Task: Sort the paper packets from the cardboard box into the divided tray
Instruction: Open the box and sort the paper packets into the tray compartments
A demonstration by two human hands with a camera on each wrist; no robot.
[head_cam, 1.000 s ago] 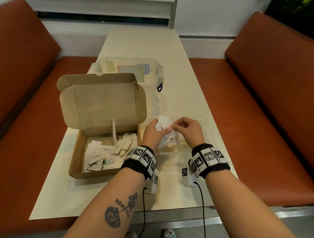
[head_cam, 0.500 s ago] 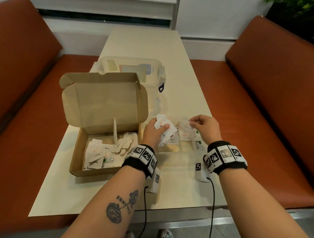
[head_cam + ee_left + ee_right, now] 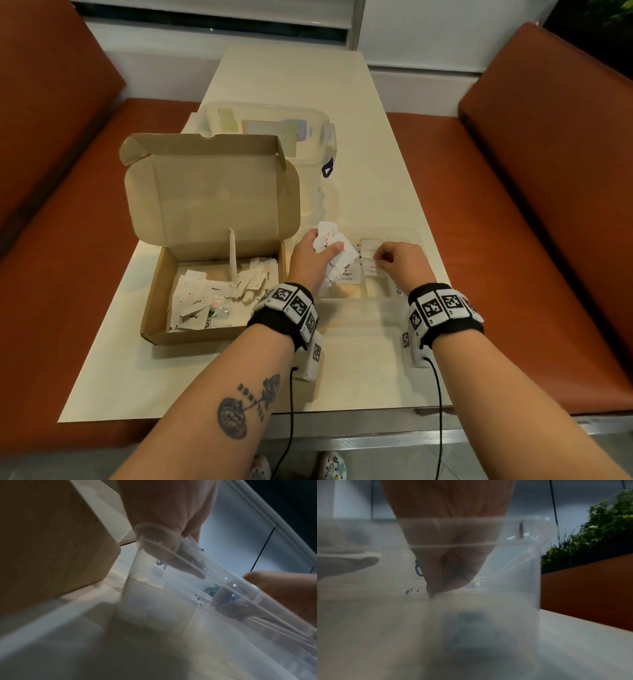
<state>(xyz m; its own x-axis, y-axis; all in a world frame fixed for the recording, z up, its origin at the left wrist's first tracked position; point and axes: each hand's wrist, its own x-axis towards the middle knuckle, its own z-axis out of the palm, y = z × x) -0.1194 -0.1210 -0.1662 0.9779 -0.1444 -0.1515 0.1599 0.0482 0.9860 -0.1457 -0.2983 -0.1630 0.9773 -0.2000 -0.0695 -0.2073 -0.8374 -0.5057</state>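
Left hand (image 3: 310, 262) fingers clamped on fanned paper packets (image 3: 334, 248) above divided tray (image 3: 356, 298); right hand (image 3: 402, 262) fingers pinching flat packet (image 3: 372, 269), long axis pointing away

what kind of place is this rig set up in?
Probably a diner or café booth: orange padded benches flank a narrow cream table, with planter greenery behind and Pepper sachets in the cardboard box.

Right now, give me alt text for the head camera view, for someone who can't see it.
Over a clear divided tray on a cream table, the left hand grips a bunch of paper packets while the right hand lowers its fingertips into a compartment. An open cardboard box holding more packets sits to the left.
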